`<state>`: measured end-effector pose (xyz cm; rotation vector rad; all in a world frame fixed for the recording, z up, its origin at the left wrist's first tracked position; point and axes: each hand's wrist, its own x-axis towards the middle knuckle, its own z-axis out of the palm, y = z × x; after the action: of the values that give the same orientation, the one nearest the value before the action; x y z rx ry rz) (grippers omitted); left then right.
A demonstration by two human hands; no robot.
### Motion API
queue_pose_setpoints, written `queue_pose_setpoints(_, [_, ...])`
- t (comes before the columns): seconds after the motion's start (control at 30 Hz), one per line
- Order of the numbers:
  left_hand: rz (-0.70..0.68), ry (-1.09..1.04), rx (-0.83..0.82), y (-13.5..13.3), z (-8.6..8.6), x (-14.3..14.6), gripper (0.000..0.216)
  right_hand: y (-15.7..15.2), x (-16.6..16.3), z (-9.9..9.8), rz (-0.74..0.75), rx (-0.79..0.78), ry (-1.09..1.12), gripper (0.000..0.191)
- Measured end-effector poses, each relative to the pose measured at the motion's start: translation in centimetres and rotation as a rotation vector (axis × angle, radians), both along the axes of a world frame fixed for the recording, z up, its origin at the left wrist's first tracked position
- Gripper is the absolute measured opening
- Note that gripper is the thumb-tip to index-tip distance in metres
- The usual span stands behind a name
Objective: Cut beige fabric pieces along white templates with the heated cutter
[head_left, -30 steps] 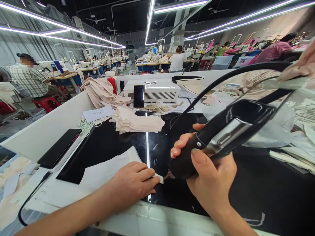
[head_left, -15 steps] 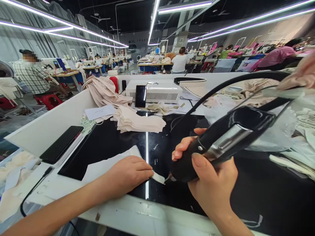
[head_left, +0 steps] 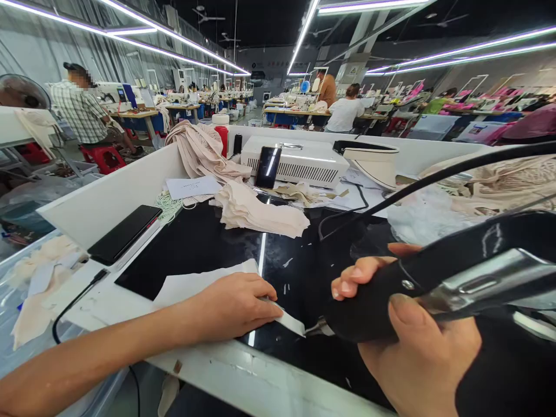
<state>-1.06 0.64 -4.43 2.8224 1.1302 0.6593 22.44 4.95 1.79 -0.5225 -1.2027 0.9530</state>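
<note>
My left hand presses down on a white fabric piece, fingers together around its narrow part. The fabric's tapered end sticks out to the right past my fingertips. My right hand grips a black corded power tool with a shiny metal side plate. The tool's narrow metal tip points left and meets, or nearly meets, the fabric end. Both hands are low over a glossy black tabletop, with small white scraps scattered on it.
Behind my hands lies a stack of beige fabric pieces. A phone leans on a white vented box; another dark phone lies left. The tool's black cable arches across the right. Several people sit at machines beyond.
The view has shifted, and the tool now sits lower and closer at the right, its body lying flatter. My left hand stays on the fabric; the metal tip stays by its end.
</note>
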Motion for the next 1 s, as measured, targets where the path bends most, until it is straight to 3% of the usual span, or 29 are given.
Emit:
queue_pose_setpoints(0.53, [0.035, -0.019, 0.064, -0.79, -0.69, 0.79, 0.024, -0.05, 0.75, 0.28, 0.027, -0.041, 0.005, 0.051])
queue_pose_setpoints(0.7, [0.056, -0.007, 0.069, -0.71, -0.85, 0.89, 0.016, 0.09, 0.97, 0.54, 0.014, -0.032, -0.046, 0.052])
queue_pose_setpoints(0.87, [-0.029, -0.051, 0.183, -0.50, -0.50, 0.74, 0.020, -0.05, 0.75, 0.72, 0.012, -0.043, -0.005, 0.051])
queue_pose_setpoints(1.0, [-0.088, -0.013, 0.162, -0.39, -0.23, 0.62, 0.020, -0.08, 0.59, 0.64, 0.001, -0.033, -0.012, 0.051])
